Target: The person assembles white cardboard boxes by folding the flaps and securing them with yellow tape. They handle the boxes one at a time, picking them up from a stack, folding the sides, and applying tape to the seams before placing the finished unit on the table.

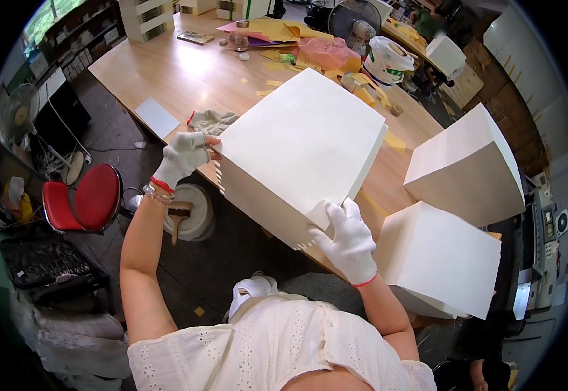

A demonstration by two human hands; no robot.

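Note:
A tall stack of white paper sheets (pixel 303 137) stands at the table's near edge, with small paper tabs sticking out of its side near two corners. My left hand (pixel 189 156), in a white knit glove with bare fingertips, is closed on the stack's left corner. At the near right corner, my gloved right hand (pixel 346 238) grips the stack's upper edge, its fingers bent over the sheets. Part of each hand's hold is hidden by the glove and paper. Beside my left hand lies a spare knit glove (pixel 213 122) with a red cuff.
Two more paper stacks (pixel 443 251) (pixel 466 163) stand at the right. Yellow paper scraps, a pink plastic bag (pixel 326 52), a white bucket (pixel 388 60) and a fan (pixel 355 23) are farther back. A red chair (pixel 95 199) and a lidded bucket with a brush (pixel 178 218) stand at left.

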